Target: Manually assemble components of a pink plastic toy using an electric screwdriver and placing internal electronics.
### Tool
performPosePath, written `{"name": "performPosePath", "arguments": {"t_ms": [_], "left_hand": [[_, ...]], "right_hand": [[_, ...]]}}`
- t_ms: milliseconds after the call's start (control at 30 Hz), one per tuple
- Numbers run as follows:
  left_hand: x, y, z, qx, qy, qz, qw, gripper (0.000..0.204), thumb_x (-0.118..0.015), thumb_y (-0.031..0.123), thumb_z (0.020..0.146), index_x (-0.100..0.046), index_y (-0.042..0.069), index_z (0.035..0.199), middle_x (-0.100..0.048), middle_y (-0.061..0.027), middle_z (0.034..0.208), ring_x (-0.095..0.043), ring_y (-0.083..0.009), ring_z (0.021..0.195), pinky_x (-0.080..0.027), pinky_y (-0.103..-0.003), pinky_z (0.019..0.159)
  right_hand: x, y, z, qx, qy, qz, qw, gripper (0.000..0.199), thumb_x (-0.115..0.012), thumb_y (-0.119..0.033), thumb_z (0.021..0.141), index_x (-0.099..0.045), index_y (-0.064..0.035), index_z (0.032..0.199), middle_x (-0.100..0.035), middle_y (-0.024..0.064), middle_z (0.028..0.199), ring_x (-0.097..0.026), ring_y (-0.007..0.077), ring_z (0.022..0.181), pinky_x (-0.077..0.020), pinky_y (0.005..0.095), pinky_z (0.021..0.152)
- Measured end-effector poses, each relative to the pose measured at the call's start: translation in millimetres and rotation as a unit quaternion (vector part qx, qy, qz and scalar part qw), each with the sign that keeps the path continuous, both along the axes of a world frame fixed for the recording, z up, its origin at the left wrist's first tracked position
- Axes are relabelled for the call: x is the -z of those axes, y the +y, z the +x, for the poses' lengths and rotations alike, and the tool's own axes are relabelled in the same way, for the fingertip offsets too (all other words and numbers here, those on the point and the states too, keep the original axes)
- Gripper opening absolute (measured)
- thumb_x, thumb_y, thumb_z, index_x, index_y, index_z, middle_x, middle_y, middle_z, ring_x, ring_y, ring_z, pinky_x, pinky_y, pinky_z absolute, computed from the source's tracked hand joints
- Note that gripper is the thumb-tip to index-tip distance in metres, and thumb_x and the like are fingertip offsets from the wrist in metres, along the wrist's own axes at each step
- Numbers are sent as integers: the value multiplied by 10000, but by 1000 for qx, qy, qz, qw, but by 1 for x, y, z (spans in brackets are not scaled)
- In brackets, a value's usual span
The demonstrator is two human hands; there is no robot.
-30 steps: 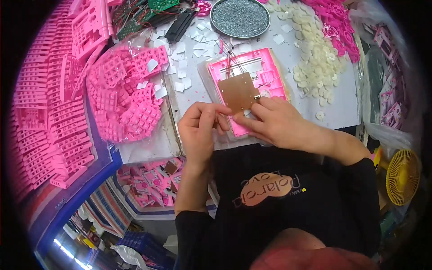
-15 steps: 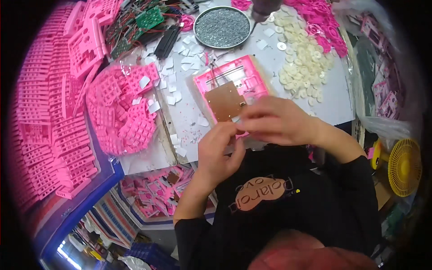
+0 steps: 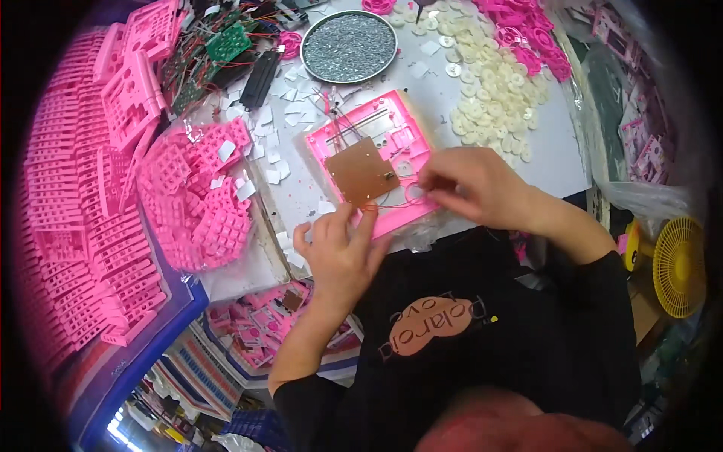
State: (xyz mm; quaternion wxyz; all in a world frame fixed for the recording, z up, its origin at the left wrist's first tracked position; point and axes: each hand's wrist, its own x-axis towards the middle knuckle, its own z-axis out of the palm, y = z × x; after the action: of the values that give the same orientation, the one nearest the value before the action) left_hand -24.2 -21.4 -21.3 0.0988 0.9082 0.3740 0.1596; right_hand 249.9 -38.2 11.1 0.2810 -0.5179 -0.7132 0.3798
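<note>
A pink plastic housing lies tilted on the table with a brown circuit board resting in it. Thin red wires loop across the housing beside the board's lower right corner. My left hand is open, fingers spread, its fingertips at the lower left edge of the board and housing. At the housing's right side, my right hand has its fingers curled together in a pinch close to the wire loop. What sits between those fingertips is too small to make out.
A round tin of small metal parts stands beyond the housing. Cream discs are heaped at the right, with pink rings behind. Pink keypads fill a bag at left, near stacked pink housings. Wired green boards lie far left.
My hands have drawn apart: the left moved left and down, fingers spreading; the right moved slightly right. The red wire loop now shows between them. The dark tool near the tin has mostly left view.
</note>
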Motion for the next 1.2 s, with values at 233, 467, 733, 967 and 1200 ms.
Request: {"name": "performPosePath", "arguments": {"t_ms": [233, 467, 733, 967, 1200], "left_hand": [[-14, 10, 5, 28, 1, -19, 999, 431, -813, 239, 771, -704, 160, 1181, -608, -84, 1176, -576, -256, 1047, -327, -467, 951], [12, -10, 40, 107, -170, -91, 975, 453, -776, 96, 758, -671, 66, 1197, -635, -106, 1063, -617, -299, 922, -493, -406, 783], [8, -9, 50, 151, -90, -48, 983, 512, -744, 126, 770, -656, 87, 1273, -616, -63, 1112, -582, -257, 976, -471, -394, 792], [17, -13, 52, 169, -4, 15, 986, 580, -731, 169, 749, -614, 65, 1308, -585, -62, 1059, -547, -242, 909, -437, -382, 736], [11, -5, 50, 176, -67, -58, 980, 577, -741, 139, 729, -617, 60, 1287, -586, -92, 1069, -553, -259, 940, -451, -394, 773]], "right_hand": [[-7, -9, -4, -156, -190, 116, 962, 192, -628, -107, 819, -561, -39, 986, -605, 167, 904, -630, 363, 889, -530, 443, 723], [16, -13, 6, -101, -130, 81, 983, 184, -668, -124, 853, -595, -65, 1012, -612, 117, 920, -618, 323, 943, -531, 427, 714], [30, -38, 10, 6, -168, 244, 955, 207, -754, -109, 753, -693, -76, 947, -662, 68, 1045, -588, 289, 892, -526, 375, 704], [15, -34, 12, -68, -237, 213, 945, 182, -703, -143, 760, -693, -71, 926, -668, 92, 1081, -616, 309, 905, -528, 408, 727], [11, 91, -38, 66, -203, 135, 968, 179, -653, -226, 829, -676, -48, 830, -681, 145, 778, -681, 349, 726, -550, 460, 651]]}}
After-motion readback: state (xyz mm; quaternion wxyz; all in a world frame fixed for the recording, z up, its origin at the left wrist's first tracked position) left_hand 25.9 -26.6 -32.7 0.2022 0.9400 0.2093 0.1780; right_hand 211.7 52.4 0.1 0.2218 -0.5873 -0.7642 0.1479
